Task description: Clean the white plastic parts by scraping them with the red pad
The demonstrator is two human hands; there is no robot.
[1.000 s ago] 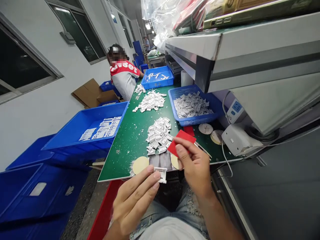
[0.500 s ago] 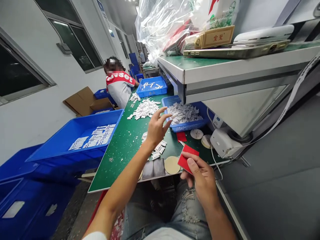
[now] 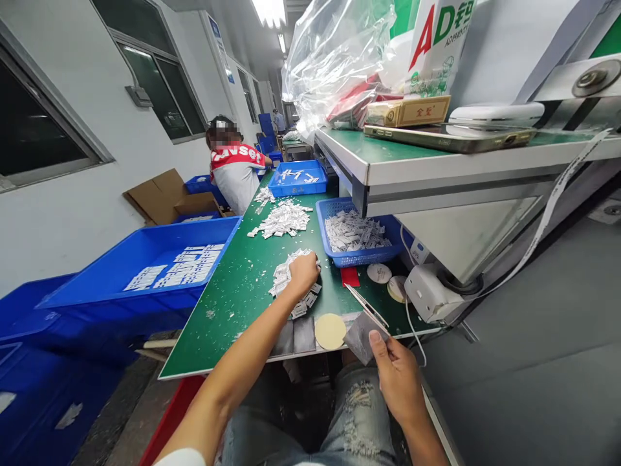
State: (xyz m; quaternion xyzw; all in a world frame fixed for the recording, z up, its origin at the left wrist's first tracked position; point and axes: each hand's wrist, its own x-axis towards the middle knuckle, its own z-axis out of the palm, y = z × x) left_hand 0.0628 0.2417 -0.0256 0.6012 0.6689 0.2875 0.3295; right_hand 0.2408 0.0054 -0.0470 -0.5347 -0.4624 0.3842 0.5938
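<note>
at the middle of the green bench (image 3: 218,336), left hand (image 3: 304,275) curled over a heap of white labels (image 3: 284,278), hold unclear. lower right, right hand (image 3: 398,375) pinching a dark grey sheet (image 3: 359,336), just beside steel tweezers (image 3: 366,305).

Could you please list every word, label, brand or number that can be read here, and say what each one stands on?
"AD钙" on the white package
"金圣" on the gold box
Red band of the co-worker's shirt: lettering too blurred to read
Blue-and-white wall sign: too small to read

I see one left hand (image 3: 303,274), one right hand (image 3: 398,382), one other person (image 3: 237,181), two blue baskets (image 3: 359,260) on the green table (image 3: 228,323), and three round discs (image 3: 330,331) there too.
</note>
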